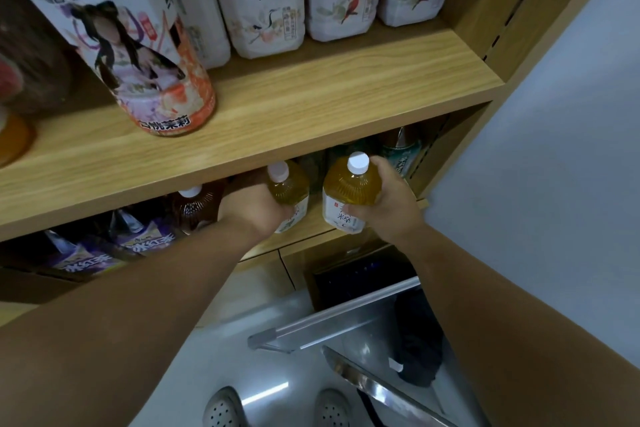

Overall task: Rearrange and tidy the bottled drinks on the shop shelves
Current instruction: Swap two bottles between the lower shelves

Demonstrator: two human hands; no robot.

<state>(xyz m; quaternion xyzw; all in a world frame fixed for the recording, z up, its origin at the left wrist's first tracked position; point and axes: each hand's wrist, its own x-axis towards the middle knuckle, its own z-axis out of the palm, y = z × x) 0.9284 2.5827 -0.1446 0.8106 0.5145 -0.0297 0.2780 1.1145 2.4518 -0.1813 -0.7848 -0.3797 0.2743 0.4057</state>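
Two yellow tea bottles with white caps and white labels stand at the front of the lower shelf (304, 232). My left hand (251, 210) grips the left tea bottle (289, 185) around its body. My right hand (388, 206) grips the right tea bottle (348, 192), which sits nearer the shelf's front edge. A dark tea bottle (194, 206) with a white cap stands just left of my left hand.
The upper shelf (311, 97) holds several white-labelled bottles (266, 0) at the back and a peach illustrated bottle (149, 45) near the front left. Purple-labelled bottles (114, 246) fill the lower left. A green bottle (400, 152) stands behind my right hand. A metal step stool (346, 319) is below.
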